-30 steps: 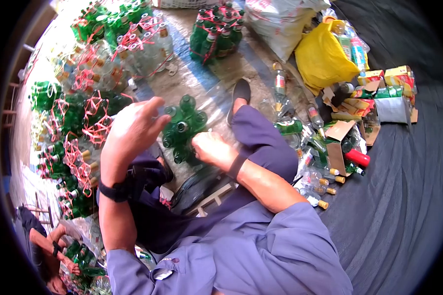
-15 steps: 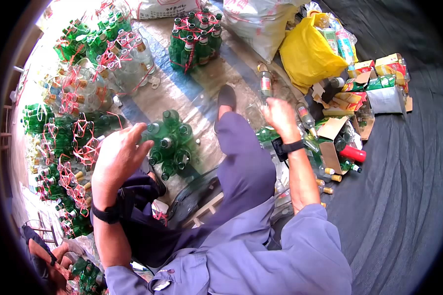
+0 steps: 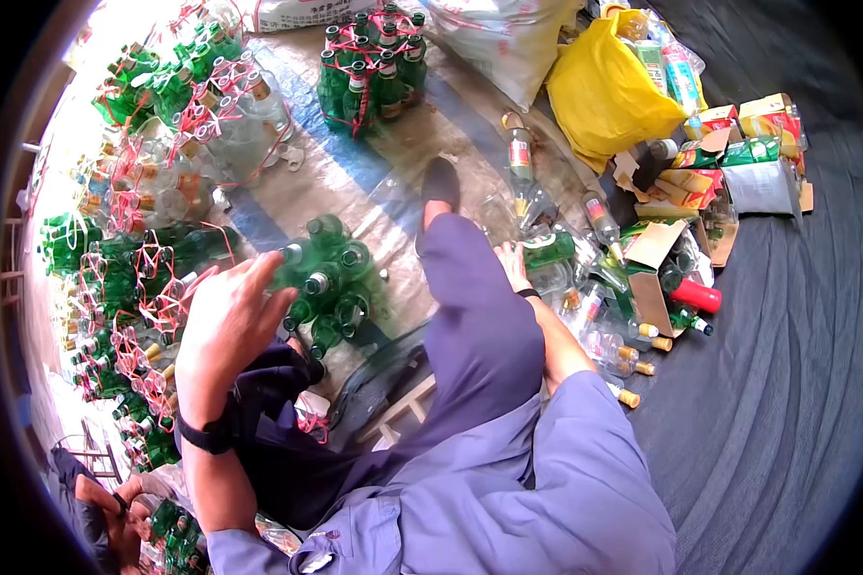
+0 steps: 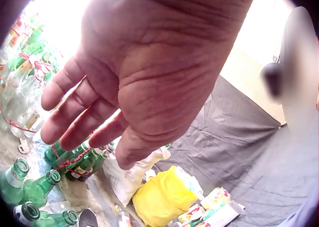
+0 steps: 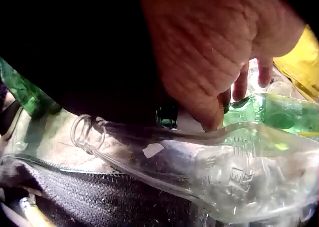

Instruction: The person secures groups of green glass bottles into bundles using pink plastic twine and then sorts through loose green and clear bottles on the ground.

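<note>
My right hand (image 3: pixel 513 264) reaches past the right knee to the loose bottles. In the right wrist view its thumb and fingers hold a green bottle (image 5: pixel 286 112) by the neck as it lies on its side. A clear glass bottle (image 5: pixel 239 172) lies in front of it, its mouth pointing left. Beside a standing cluster of green bottles (image 3: pixel 326 278), my left hand (image 3: pixel 228 321) is raised with its fingers loosely bent. The left wrist view shows that palm (image 4: pixel 149 72) with nothing in it, above the bottle mouths.
Bundles of bottles tied with red string (image 3: pixel 168 182) line the left, and a tied green bundle (image 3: pixel 374 77) stands ahead. A yellow sack (image 3: pixel 623 91), a white sack (image 3: pixel 499 43) and an opened carton (image 3: pixel 652 297) are on the right. Another person's arm (image 3: pixel 115 513) shows at lower left.
My right hand has left the green cluster, swung to the right and come down on a green bottle among the loose ones. My left hand has stayed beside the cluster.
</note>
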`<state>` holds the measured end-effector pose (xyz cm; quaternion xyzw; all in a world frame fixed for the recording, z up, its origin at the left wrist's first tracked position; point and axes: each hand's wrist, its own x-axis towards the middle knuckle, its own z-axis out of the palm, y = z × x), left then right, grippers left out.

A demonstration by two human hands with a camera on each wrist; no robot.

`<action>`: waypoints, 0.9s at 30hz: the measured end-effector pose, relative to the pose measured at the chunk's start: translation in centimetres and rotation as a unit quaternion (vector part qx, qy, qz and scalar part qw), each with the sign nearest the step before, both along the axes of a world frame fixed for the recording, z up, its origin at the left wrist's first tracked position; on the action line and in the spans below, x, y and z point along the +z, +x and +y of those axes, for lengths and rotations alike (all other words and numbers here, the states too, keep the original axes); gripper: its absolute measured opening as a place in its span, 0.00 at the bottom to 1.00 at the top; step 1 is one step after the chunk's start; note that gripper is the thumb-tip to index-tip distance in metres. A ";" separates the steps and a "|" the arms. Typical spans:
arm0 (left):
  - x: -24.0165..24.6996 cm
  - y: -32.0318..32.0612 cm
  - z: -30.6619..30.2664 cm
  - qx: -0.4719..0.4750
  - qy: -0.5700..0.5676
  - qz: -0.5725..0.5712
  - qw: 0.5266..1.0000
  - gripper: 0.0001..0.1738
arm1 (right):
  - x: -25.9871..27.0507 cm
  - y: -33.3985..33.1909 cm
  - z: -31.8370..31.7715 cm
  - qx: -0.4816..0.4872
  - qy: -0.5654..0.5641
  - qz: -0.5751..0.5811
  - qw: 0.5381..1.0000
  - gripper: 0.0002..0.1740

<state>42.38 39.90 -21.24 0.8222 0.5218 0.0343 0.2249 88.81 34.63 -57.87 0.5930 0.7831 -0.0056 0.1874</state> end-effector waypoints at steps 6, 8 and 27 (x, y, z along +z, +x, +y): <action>-0.2 0.1 -0.1 0.003 -0.010 0.004 1.000 0.23 | -3.4 -0.4 -0.3 0.037 -0.062 -0.157 0.985 0.16; -0.1 0.1 0.0 0.015 -0.018 0.001 1.000 0.23 | -3.2 -0.7 -0.1 0.045 -0.068 -0.180 0.980 0.16; -0.1 -0.3 -0.7 -0.022 0.032 -0.012 0.999 0.20 | 11.8 1.0 -2.4 -0.184 0.120 0.125 0.968 0.18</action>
